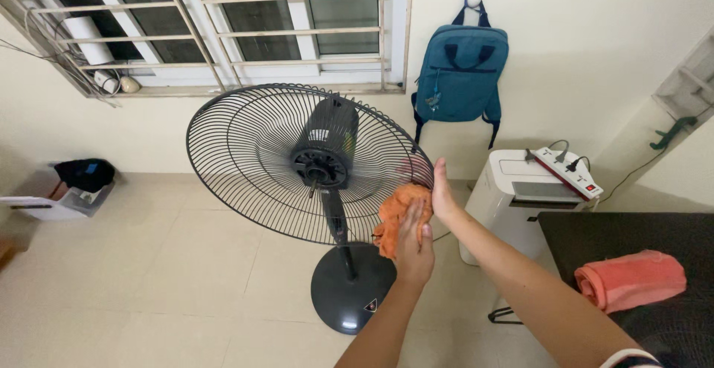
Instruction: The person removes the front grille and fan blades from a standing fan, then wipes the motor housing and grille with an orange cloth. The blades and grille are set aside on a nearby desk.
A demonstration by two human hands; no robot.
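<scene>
We see cream walls (595,26), barred window (245,26) up top, pale tiled floor (171,286), blue backpack (461,74) hung on wall, dark table (625,234) at rt.

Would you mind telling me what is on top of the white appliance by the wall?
A white power strip with plugged-in cables lies on the white appliance, near its right edge. The rest of the top looks bare. The right hand's forearm covers the appliance's lower left part.
</scene>
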